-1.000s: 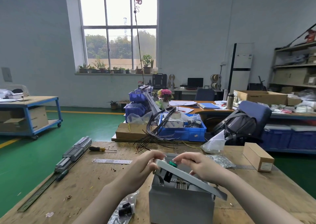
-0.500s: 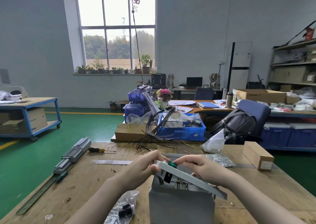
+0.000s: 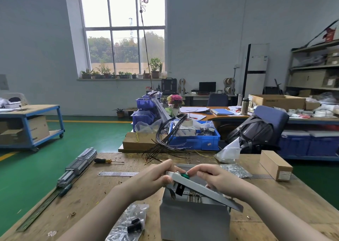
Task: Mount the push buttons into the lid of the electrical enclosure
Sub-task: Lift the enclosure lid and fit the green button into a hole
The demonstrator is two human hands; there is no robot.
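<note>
A grey metal electrical enclosure box [image 3: 194, 220] stands on the scuffed wooden surface [image 3: 91, 191], its flat grey lid [image 3: 203, 190] propped at a tilt over the open top. Near the lid's raised far edge sits a round green push button [image 3: 185, 175]. The left hand [image 3: 152, 179] grips that raised corner, fingers curled over the edge. The right hand [image 3: 217, 179] reaches in from the other side, its fingers pinched together at the green button. A clear plastic bag of black parts [image 3: 128, 222] lies just left of the box. Farther left rest a steel ruler [image 3: 117, 174] and a yellow-and-black screwdriver [image 3: 105, 160]; a small cardboard carton [image 3: 276, 164] sits well to the right.
</note>
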